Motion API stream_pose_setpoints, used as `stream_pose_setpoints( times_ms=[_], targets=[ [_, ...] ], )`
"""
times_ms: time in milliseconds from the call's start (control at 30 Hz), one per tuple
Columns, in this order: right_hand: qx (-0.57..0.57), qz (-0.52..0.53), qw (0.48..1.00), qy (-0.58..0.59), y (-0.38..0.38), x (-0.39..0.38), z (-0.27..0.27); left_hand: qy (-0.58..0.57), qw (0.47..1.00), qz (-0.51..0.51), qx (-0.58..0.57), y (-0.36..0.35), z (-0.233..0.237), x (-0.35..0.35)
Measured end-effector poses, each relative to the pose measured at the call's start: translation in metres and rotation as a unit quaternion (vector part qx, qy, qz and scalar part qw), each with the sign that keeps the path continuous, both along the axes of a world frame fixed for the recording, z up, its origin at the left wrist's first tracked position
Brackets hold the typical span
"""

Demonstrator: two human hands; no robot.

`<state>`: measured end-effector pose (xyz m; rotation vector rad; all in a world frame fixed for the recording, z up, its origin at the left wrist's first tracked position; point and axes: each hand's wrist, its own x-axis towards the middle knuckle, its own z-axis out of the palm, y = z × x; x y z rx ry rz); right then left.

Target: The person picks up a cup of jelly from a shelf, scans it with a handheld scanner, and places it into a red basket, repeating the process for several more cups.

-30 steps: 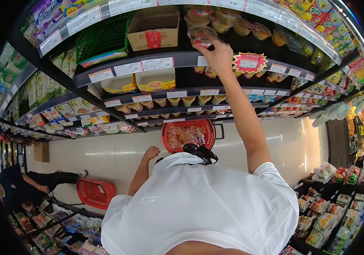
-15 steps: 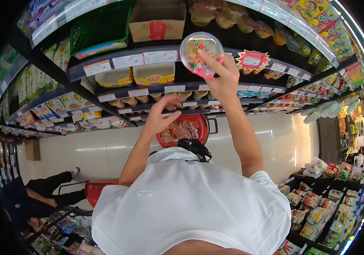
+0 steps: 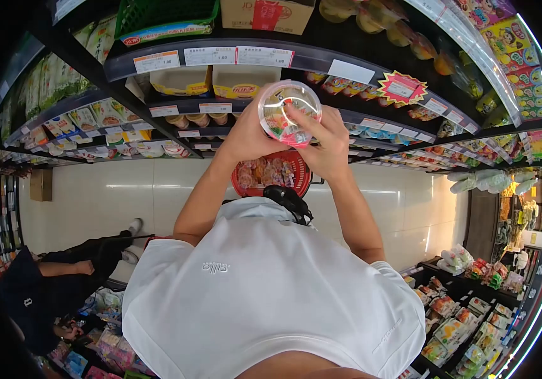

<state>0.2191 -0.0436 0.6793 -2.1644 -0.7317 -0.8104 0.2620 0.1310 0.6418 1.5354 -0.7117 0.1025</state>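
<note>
A round clear-lidded tub (image 3: pixel 288 114) with a pink-red rim is held up between both my hands, in front of the shelves. My right hand (image 3: pixel 328 139) grips its right side, with a finger lying across the lid. Against the tub's left side rests my left hand (image 3: pixel 245 129), its fingers mostly hidden behind the tub. Below them a red basket (image 3: pixel 300 169) holds several wrapped packages (image 3: pixel 263 172).
Ahead, a shelf edge (image 3: pixel 157 61) carries price labels, with a green crate (image 3: pixel 163 19) and a cardboard box (image 3: pixel 267 14) above. Packaged goods (image 3: pixel 460 328) stand behind at right. Another person (image 3: pixel 49 278) is at the left.
The tub has come down and slightly left in my right hand. My left hand has risen from above the basket to the tub. The other person's red basket at left has left view.
</note>
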Motion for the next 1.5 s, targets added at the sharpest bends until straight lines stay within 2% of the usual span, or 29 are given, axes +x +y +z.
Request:
stream_pose_setpoints(
  times_ms=[133, 200, 300, 333, 367, 400, 467, 567, 700, 933, 1233, 1500],
  targets=[
    [-0.025, 0.024, 0.998, 0.057, -0.007, 0.0, -0.003, 0.04, 0.998, 0.037, -0.044, -0.008, -0.005, -0.002],
    [-0.027, 0.05, 0.988, 0.143, -0.005, -0.005, 0.006, 0.041, 0.997, 0.044, -0.046, -0.006, -0.01, 0.0],
    [-0.081, 0.03, 0.989, 0.12, -0.002, -0.002, 0.018, 0.05, 0.995, 0.052, -0.07, -0.008, -0.018, 0.0],
    [-0.092, -0.036, 0.99, 0.098, 0.002, 0.0, 0.024, 0.003, 0.997, 0.065, -0.04, -0.009, -0.018, 0.002],
    [-0.089, -0.048, 0.99, 0.096, 0.006, 0.004, 0.025, -0.045, 0.995, 0.082, -0.016, -0.011, -0.017, 0.002],
    [-0.105, -0.047, 0.991, 0.072, 0.008, 0.008, 0.026, -0.035, 0.995, 0.097, 0.016, -0.016, -0.013, -0.001],
    [-0.129, -0.04, 0.99, 0.033, 0.018, 0.014, 0.026, -0.04, 0.995, 0.086, 0.003, -0.031, -0.037, -0.001],
    [-0.185, -0.072, 0.979, 0.048, 0.033, 0.018, 0.018, -0.041, 0.997, 0.066, -0.015, -0.044, -0.049, -0.003],
    [-0.169, -0.072, 0.981, 0.062, 0.033, 0.009, 0.005, -0.028, 0.998, 0.054, -0.02, -0.054, -0.054, -0.004],
    [-0.144, -0.056, 0.985, 0.07, 0.024, 0.003, -0.004, 0.0, 0.997, 0.069, -0.026, -0.064, -0.064, -0.007],
    [-0.174, -0.049, 0.982, 0.061, 0.017, -0.011, 0.001, 0.022, 0.987, 0.153, -0.04, -0.068, -0.071, -0.024],
    [-0.256, 0.081, 0.963, 0.018, 0.026, -0.035, 0.016, 0.068, 0.968, 0.234, -0.052, -0.083, -0.084, -0.027]
  ],
)
